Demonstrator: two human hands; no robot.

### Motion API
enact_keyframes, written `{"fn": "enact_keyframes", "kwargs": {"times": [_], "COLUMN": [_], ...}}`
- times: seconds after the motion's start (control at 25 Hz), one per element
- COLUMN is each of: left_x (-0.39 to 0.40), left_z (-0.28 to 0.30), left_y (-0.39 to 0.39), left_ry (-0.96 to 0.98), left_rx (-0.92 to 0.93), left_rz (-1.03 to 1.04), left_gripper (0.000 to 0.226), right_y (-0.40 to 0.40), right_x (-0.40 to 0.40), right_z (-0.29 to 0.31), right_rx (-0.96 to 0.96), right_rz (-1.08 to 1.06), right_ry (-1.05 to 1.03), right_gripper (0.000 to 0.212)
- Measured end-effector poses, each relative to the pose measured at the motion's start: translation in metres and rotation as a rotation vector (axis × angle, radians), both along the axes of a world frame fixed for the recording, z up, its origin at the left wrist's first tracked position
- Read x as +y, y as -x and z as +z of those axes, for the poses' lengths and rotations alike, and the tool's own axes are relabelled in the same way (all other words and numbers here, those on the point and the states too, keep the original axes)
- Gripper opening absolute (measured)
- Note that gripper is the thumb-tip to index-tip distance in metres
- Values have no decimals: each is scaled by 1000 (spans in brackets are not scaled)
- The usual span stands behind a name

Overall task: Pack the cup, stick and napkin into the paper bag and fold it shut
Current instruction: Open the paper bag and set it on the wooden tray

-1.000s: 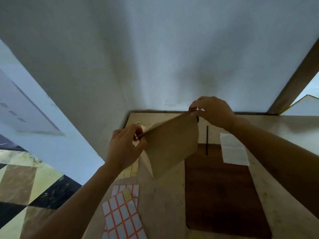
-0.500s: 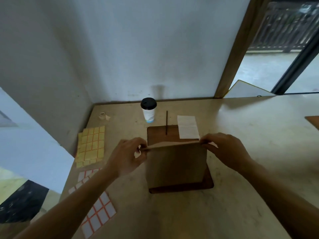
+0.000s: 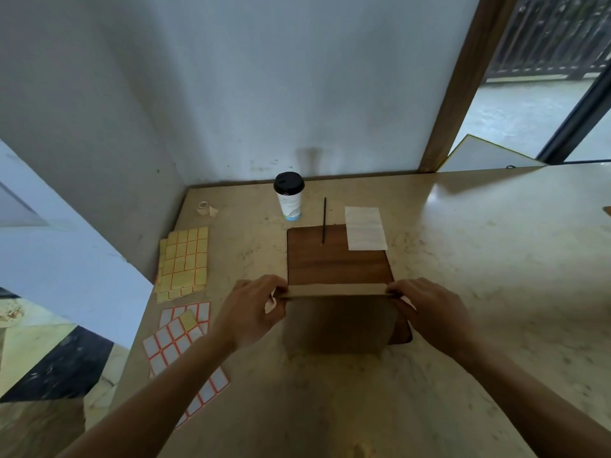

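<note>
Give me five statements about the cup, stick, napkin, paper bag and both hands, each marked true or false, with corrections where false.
1. Both hands hold the paper bag at its top corners. True: the left hand and the right hand each pinch one corner.
2. The cup is already inside the bag. False: it stands upright on the table near the wall.
3. The cup has a black lid on it. True.
4. The stick lies across the napkin. False: it lies apart from it, between the cup and the napkin, its near end on the wooden board.
5. The napkin is crumpled into a ball. False: it lies flat.
</note>
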State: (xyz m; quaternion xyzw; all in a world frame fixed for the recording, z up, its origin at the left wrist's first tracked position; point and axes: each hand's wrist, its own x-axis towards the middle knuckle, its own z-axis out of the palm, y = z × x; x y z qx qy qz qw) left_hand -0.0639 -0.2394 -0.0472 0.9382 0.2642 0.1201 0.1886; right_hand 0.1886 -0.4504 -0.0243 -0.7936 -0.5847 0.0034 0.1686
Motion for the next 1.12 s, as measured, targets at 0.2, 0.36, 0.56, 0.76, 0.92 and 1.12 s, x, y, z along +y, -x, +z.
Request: {"fn": "enact_keyframes", "kwargs": {"times": [0.2, 0.36, 0.56, 0.76, 0.92, 1.12], "left_x": [4, 11, 11, 13, 15, 0], "left_z": [-2, 7, 12, 26, 32, 36], "left_y": [-4, -13, -18, -22, -29, -18], "left_ry": [26, 119, 186, 275, 281, -264], "left_rx": [27, 55, 52, 75, 89, -102], "left_rz": [-33, -12, -25, -74, -125, -217], "left_gripper": [42, 64, 40, 39, 40, 21], "right_y": [-3, -5, -8, -9, -7, 6], "right_x": [5, 24, 33, 33, 31, 20], "right_z": [7, 18, 22, 27, 27, 36], "right_rx": [130, 244, 243, 274, 211, -237], "right_rz": [-18, -13, 5, 43, 55, 213], "right_ry": [110, 229, 275, 270, 143, -50], "right_gripper": [36, 47, 45, 44, 39, 25]}}
